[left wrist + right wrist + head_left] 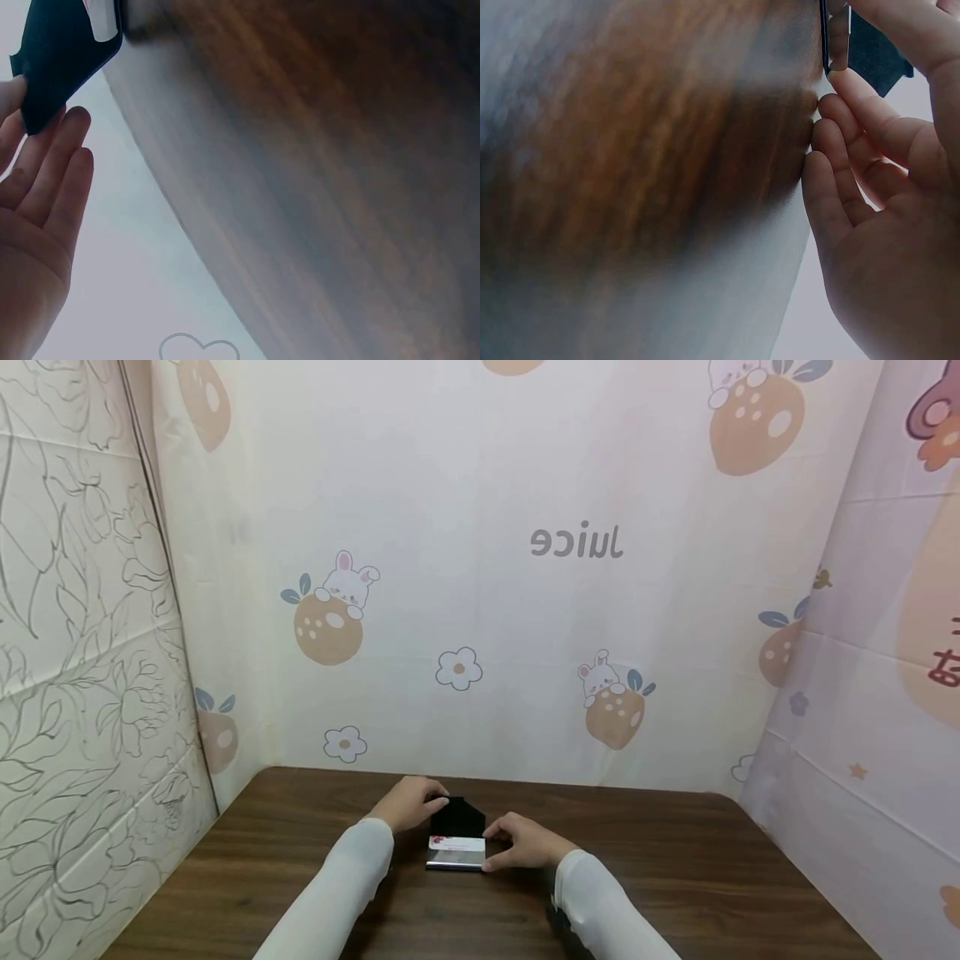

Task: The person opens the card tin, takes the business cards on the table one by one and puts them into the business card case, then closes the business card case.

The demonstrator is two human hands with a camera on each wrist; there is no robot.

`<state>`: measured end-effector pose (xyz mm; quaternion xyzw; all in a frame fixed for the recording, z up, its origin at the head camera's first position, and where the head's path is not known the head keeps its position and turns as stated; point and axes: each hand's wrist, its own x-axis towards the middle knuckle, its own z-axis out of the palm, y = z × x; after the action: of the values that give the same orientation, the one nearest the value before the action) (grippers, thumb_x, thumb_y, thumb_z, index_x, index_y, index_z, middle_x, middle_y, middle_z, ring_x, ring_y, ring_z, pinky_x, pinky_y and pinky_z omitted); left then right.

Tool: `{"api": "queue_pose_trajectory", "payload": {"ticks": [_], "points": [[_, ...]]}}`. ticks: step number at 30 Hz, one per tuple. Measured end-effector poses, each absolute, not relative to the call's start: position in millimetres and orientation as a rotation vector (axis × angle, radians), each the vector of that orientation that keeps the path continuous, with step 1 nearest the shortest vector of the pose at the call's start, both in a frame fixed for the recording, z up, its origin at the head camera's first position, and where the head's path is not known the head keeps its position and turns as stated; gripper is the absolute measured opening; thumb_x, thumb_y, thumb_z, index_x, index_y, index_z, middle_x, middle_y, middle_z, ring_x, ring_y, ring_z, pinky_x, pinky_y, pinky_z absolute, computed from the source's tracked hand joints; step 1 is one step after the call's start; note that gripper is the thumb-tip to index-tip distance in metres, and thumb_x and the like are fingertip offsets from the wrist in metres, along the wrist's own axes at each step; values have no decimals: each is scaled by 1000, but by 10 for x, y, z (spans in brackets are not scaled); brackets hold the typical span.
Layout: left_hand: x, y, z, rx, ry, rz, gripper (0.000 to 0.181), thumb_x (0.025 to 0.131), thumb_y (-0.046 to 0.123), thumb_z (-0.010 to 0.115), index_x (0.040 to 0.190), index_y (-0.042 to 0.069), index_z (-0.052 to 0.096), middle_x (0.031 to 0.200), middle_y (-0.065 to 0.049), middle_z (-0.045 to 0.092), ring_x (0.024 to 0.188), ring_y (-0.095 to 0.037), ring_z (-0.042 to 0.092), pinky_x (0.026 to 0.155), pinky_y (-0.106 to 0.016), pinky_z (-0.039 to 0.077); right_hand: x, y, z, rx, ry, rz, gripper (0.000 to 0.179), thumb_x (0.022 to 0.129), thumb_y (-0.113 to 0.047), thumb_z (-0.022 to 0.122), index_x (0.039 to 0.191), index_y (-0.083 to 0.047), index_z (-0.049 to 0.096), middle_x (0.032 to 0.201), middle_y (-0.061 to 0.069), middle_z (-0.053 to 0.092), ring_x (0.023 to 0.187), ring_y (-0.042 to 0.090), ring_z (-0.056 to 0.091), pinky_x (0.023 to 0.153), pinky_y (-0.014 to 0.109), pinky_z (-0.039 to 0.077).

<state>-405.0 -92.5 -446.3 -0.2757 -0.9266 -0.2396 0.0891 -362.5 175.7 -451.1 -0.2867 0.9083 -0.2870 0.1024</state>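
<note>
A business card holder (456, 857) lies on the table with its black flap (459, 817) raised at the far side. Inside shows a white card (468, 842) with a red print at its left corner. My left hand (407, 803) pinches the flap's left corner between thumb and fingers, as the left wrist view also shows on the dark flap (64, 64). At the holder's right side, my right hand (528, 843) holds the edge, thumb near the front corner and index finger farther back. In the right wrist view the remaining fingers (829, 161) are bent beside the tabletop.
The dark wood table (637, 893) stretches out on both sides of the arms. Behind it hangs a pale printed cloth (480, 593) with fruit and rabbits. A line-drawn floral cloth (82, 635) closes the left side, another printed cloth (862, 693) the right.
</note>
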Motion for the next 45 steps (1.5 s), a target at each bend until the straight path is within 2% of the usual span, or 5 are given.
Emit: {"api": "queue_pose_trajectory", "payload": {"ticks": [15,19,26,34,45], "points": [[-3960,-980,-4452,-943,-2747,-800,25,104,28,57,111,13,76,106,2,73,98,-13,67,89,-40,55,-3620,1762,-4511,-824,2678,-857,47,83,-35,83,120,-12,65,114,-1,56,107,20,55,95,47,47],[-3947,-993,-4450,-958,-2753,-809,24,104,28,57,111,14,76,105,3,73,96,-12,67,88,-40,55,-3620,1764,-4517,-821,2678,-883,50,83,-33,84,120,-8,62,115,2,57,106,21,55,95,47,47],[-3920,-1030,-4432,-989,-2801,-809,25,102,33,59,110,17,76,105,6,73,95,-9,65,88,-39,54,-3631,1763,-4538,-823,2643,-951,69,82,-30,85,134,0,50,115,6,57,108,22,55,97,46,46],[-3797,-1078,-4334,-1142,-2892,-890,18,96,35,67,107,23,75,96,17,68,86,-3,61,82,-33,53,-3632,1782,-4513,-869,2659,-855,56,84,-35,82,129,-9,60,117,3,55,109,21,55,96,43,48],[-3754,-1064,-4389,-1252,-2890,-850,24,85,36,77,103,21,74,94,14,68,83,-6,61,77,-27,51,-3654,1788,-4524,-823,2654,-855,53,85,-39,81,127,-14,62,117,-2,54,109,18,54,97,44,46]]}}
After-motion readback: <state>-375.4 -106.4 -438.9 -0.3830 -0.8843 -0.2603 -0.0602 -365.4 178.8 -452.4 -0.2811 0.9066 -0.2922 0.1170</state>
